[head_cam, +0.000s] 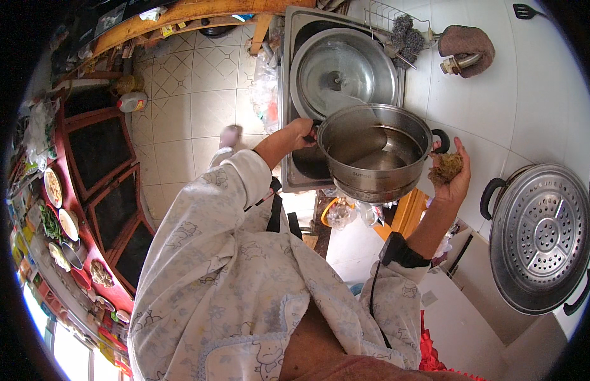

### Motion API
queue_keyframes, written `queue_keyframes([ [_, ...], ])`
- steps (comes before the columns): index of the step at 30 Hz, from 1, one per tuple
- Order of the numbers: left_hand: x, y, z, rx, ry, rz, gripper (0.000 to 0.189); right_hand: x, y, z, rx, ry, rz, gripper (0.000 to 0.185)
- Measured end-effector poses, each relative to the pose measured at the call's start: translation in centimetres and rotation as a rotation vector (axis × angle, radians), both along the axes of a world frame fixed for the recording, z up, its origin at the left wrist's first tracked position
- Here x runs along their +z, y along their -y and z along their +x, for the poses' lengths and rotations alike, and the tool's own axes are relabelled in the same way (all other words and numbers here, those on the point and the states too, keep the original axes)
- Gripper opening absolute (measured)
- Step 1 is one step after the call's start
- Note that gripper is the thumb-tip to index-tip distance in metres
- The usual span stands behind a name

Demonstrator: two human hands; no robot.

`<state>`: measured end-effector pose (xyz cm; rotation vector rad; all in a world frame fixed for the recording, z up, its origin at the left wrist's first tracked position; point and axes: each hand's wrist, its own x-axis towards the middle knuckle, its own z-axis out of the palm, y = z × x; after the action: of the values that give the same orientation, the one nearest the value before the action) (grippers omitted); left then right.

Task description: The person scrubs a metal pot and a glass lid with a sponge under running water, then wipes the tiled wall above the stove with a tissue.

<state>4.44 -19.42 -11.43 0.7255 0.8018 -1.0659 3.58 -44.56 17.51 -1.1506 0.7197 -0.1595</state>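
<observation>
A two-handled stainless steel pot (pixel 371 178) is held up at the near side of the sink, partly over it. A shallow pool of brownish liquid shows inside. My left hand (pixel 302 132) grips its left black handle. In the palm of my right hand (pixel 456 178) lies a tangled, yellow-brown fibrous scrubber (pixel 445 167), and my fingers touch the pot's right handle (pixel 440 141). Behind the pot, a wide metal basin (pixel 299 81) with clear water stands in the steel sink (pixel 286 157). The pot hides the basin's near edge.
A brown cloth (pixel 454 40) wraps the faucet (pixel 459 63). Beside the sink hangs a wire rack (pixel 395 9) with a steel-wool scourer (pixel 408 35). To the right sits a perforated steamer pan (pixel 545 238) with black handles. Dishes of food stand on a red cabinet (pixel 87 240) at left.
</observation>
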Motion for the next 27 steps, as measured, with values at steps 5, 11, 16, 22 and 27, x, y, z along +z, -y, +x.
queue_keyframes([
  [5, 0.1, 0.2, 0.0, -0.038, -0.021, -0.022, 0.022, 1.3, -1.9, 0.9, 0.031, -0.078, -0.108, 0.041],
  [11, -1.1, 0.7, -0.7, -0.032, -0.039, -0.080, 0.020, 2.6, -4.8, 2.3, -0.060, -0.067, -0.128, 0.042],
  [16, -3.0, 1.6, -1.4, -0.021, -0.045, -0.178, 0.015, 3.3, -5.9, 3.4, 0.022, -0.065, -0.173, 0.041],
  [22, -3.6, 2.6, -2.7, -0.073, -0.051, -0.130, 0.015, 4.1, -6.7, 5.3, 0.152, 0.008, -0.089, 0.034],
  [27, -4.9, 3.9, -3.9, 0.061, -0.156, -0.311, 0.018, 4.6, -8.7, 6.9, 0.263, -0.036, -0.163, 0.040],
])
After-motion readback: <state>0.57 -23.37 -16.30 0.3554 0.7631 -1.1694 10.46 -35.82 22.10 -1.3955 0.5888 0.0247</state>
